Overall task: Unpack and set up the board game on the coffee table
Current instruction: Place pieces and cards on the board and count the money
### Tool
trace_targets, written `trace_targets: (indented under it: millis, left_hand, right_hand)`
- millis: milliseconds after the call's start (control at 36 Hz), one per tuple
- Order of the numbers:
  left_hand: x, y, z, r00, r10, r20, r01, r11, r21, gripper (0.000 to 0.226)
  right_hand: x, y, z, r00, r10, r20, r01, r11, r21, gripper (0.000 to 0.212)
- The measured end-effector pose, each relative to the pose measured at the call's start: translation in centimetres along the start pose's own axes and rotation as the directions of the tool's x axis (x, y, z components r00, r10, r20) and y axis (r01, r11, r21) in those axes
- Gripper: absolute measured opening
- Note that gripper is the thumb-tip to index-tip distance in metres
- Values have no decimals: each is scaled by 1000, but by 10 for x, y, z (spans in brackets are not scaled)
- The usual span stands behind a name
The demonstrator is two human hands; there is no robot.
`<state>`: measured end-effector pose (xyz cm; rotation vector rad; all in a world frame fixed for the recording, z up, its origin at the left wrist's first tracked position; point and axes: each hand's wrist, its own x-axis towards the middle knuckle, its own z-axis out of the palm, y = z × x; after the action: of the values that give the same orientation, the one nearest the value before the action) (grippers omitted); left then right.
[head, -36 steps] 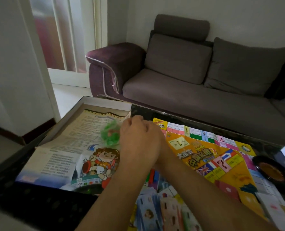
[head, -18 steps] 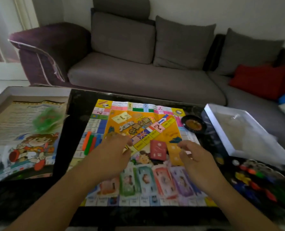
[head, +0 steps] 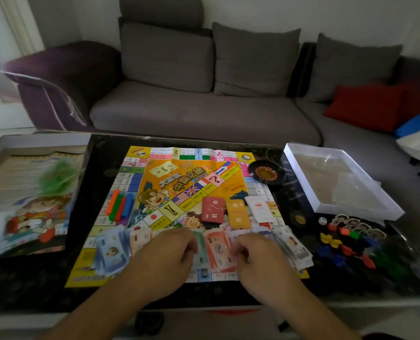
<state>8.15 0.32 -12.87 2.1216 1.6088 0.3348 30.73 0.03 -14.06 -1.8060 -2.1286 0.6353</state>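
A grey sofa is seen behind a dark coffee table. The game board is laid flat and unfolded at the centre of the table. A box half holding a printed rule sheet is placed at the left end; a white box tray is placed at the right end, just beside the board.

Paper money is spread in overlapping stacks along the board's near edge. The left hand and right hand are rested on the notes, fingers curled downward — whether any note is pinched cannot be told.

A red card deck and an orange card deck lie side by side above the money, with white cards just to their right. Coloured sticks are grouped on the board's left side. A small roulette wheel sits at the far right corner. Loose coloured pawns and tokens are scattered on the table right of the board.
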Motion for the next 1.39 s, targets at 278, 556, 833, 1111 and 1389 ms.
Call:
trace_targets:
  millis: [278, 556, 833, 1111, 1389]
  left_hand:
    - [2, -46, -56, 919, -343, -195, 283, 917, -280, 31]
    - [-8, -92, -108, 755, -528, -388, 296, 803, -517, 30]
    - [-7, -101, -115, 795, -460, -396, 226, 830, -510, 27]
    - [-5, -99, -116, 808, -450, -381, 217, 828, -517, 25]
    - [-5, -105, -114, 813, -449, -371, 254, 847, -468, 15]
  right_hand:
    - [30, -68, 21, 966, -239, 98, 242, 970, -22, 26]
    - [107, -174, 77, 783, -421, 458, 532, 835, -140, 51]
    - [108, -194, 97, 805, -441, 397, 551, 804, -223, 46]
    - [110, -209, 100, 815, -349, 462, 489, 843, -226, 61]
    - [113, -216, 99, 815, -366, 449, 513, 815, -269, 58]
